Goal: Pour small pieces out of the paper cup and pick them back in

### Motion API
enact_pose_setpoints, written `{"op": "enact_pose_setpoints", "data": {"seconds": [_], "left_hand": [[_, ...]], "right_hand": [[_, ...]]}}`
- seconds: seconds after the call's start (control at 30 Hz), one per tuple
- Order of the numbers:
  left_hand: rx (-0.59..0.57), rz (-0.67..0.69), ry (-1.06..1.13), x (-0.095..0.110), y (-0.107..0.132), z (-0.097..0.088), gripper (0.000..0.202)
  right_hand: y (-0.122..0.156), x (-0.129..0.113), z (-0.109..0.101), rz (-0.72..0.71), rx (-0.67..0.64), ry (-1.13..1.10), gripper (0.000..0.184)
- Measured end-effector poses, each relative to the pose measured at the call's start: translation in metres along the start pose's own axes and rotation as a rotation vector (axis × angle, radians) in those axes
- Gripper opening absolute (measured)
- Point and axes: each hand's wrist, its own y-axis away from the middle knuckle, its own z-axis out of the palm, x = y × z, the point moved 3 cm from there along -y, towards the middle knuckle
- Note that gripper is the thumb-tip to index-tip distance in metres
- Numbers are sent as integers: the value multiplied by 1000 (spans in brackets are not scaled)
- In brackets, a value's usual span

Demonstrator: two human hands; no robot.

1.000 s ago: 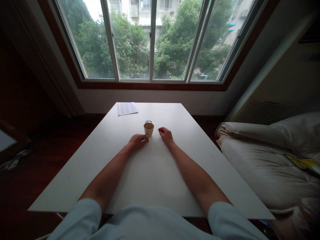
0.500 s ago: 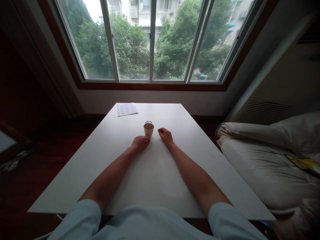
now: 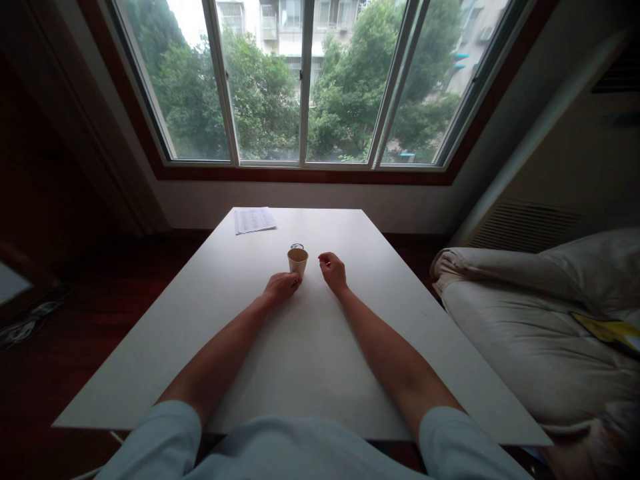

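Note:
A tan paper cup (image 3: 298, 259) stands upright on the white table (image 3: 310, 360), its open mouth facing up. My left hand (image 3: 283, 285) is closed about the cup's lower near side; the hand hides the cup's base and most of its own fingers. To the right of the cup, a short gap away, my right hand (image 3: 333, 272) rests low over the table with its fingers curled together. Whatever may be between those fingertips is too small to make out. Just behind the cup lies a thin dark loop-shaped object (image 3: 297, 246), partly hidden by the rim.
Printed papers (image 3: 255, 220) lie at the table's far left corner. Beyond the far edge is a wall with a wide window (image 3: 300, 100). A padded light sofa (image 3: 500, 320) stands along the right. Cables (image 3: 30, 320) lie on the floor at left.
My right hand has shifted slightly right, away from the cup. My left hand and the cup stay in nearly the same place.

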Motion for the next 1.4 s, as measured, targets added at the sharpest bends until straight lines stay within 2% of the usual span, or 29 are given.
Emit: {"op": "enact_pose_setpoints", "data": {"seconds": [0.13,0.23,0.33,0.47,0.6,0.73,0.87,0.97,1.2,1.4], "left_hand": [[96,66,37,7,2,-7,20],[227,117,59,13,4,-15,24],[361,104,104,15,5,-22,26],[394,44,160,8,4,-22,22],[434,-2,211,1,4,-23,17],[529,-30,266,0,5,-26,12],[657,18,277,2,6,-28,8],[711,50,253,3,6,-29,9],[731,70,235,3,5,-26,12],[717,83,228,4,6,-25,15]], "right_hand": [[-2,-21,-3,-93,35,-20,30],[-1,-40,-4,-205,7,6,31],[0,-53,-5,-278,-39,43,33],[2,-59,-4,-343,-89,48,34],[5,-59,-1,-393,-143,72,33],[7,-55,3,-442,-173,83,33],[8,-48,6,-488,-143,50,31],[8,-41,5,-461,-81,28,29],[5,-22,-3,-317,89,15,28],[8,-18,6,-326,4,-15,24]]}}
